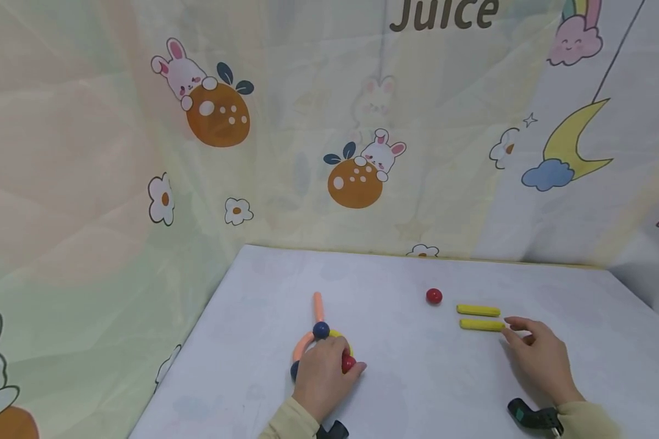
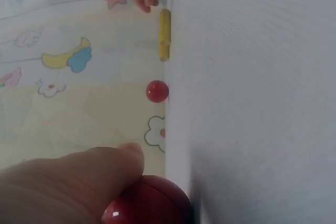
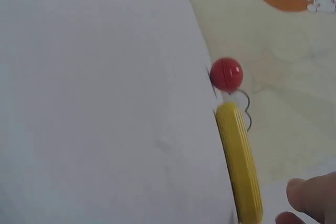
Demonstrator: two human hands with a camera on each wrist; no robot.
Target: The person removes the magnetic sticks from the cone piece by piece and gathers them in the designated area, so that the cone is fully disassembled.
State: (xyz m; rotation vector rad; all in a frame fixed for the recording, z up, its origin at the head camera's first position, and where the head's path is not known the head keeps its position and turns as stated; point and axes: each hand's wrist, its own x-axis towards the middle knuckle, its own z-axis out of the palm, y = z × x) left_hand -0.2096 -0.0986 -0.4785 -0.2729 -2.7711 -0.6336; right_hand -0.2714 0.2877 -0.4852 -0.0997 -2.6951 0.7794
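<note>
My left hand (image 1: 326,372) holds a red ball (image 1: 348,364) between thumb and fingers; this ball (image 2: 152,203) appears large under the thumb in the left wrist view. The ball belongs to a ring-like figure with a curved yellow piece (image 1: 335,334), a curved orange piece (image 1: 302,346) and dark blue balls (image 1: 321,330). A straight orange rod (image 1: 318,306) extends from the top blue ball. My hand covers part of the ring. My right hand (image 1: 543,360) has thumb and index finger apart, right at the end of the nearer yellow rod (image 1: 481,325).
Parallel behind the nearer rod lies another yellow rod (image 1: 478,310). A loose red ball (image 1: 434,296) sits left of the rods. The white tabletop (image 1: 406,378) ends at a patterned cloth backdrop (image 1: 285,183). Black wrist devices (image 1: 532,416) are worn at both sleeves.
</note>
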